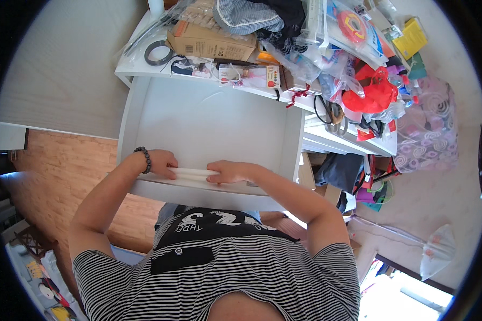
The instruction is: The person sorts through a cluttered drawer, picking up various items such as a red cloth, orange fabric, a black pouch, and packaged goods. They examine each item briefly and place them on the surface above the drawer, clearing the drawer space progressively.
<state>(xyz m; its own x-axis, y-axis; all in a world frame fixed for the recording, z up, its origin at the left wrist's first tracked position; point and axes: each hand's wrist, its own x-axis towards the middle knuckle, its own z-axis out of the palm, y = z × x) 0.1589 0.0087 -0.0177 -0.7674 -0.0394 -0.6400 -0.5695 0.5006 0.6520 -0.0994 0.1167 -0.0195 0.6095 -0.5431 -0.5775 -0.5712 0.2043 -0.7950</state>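
A white drawer (214,115) is pulled out in front of my body. Just inside its front panel (198,193) lies a slim white roll (190,173), perhaps two rods side by side; its exact kind is unclear. My left hand (160,163), with a dark beaded bracelet (144,158) at the wrist, has its fingers closed around the roll's left end. At the other end my right hand (229,172) grips it between thumb and curled fingers. Parts of the roll are hidden beneath the fingers of both hands.
Above the drawer, the white desktop carries a roll of grey tape (158,53), a cardboard box (211,41), small packets and a red plastic bag (372,91). A pale wooden panel (59,69) stands at left. Wooden floor (64,182) shows below it.
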